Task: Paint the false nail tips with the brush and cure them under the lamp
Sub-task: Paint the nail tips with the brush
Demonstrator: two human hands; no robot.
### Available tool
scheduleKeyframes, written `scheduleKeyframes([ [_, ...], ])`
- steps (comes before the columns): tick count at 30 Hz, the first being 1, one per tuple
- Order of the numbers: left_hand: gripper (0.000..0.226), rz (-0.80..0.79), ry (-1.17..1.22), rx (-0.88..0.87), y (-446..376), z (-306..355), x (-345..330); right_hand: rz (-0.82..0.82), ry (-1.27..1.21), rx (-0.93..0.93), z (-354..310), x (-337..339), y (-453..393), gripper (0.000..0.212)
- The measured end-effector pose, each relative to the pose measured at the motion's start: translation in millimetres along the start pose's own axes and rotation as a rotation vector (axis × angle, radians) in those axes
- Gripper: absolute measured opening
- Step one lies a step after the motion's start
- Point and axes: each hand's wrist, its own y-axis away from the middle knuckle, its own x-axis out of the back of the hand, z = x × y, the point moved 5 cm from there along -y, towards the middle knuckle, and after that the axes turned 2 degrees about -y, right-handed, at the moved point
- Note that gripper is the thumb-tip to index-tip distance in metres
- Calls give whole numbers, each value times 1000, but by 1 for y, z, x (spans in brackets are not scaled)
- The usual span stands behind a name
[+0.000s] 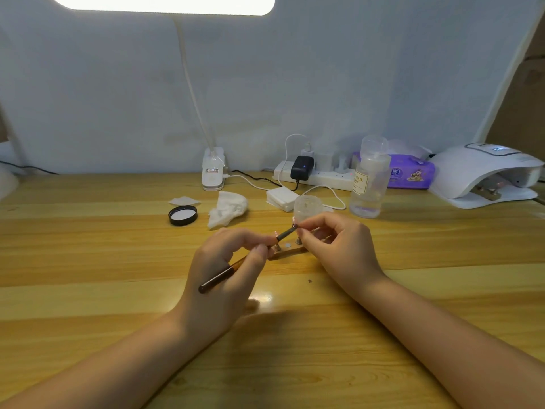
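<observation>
Brush (236,266) in left hand (224,278), tip apparently at right hand (333,246).

Pale wooden table (88,261) against a white wall (324,84), brightly lit overhead.

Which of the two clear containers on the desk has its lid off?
The small jar just behind the hands: it stands open, and a black lid lies upturned to its left. The tall bottle on the right has its cap on.
</observation>
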Motion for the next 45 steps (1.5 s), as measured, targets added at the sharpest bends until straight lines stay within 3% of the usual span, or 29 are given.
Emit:
scheduleKeyframes([
  [8,29,-7,5,18,0,1,-1,-11,-13,-10,1,0,0,12],
  [17,16,33,66,23,-1,0,-1,-1,-5,-33,4,1,-1,8],
  [21,26,1,72,-24,-1,2,-1,-19,-15,-28,2,0,1,10],
  [26,20,-41,24,-77,-2,4,-2,-18,-24,-24,2,0,1,10],
  [45,22,-16,67,8,0,1,-1,4,-34,-27,2,0,1,4],
])
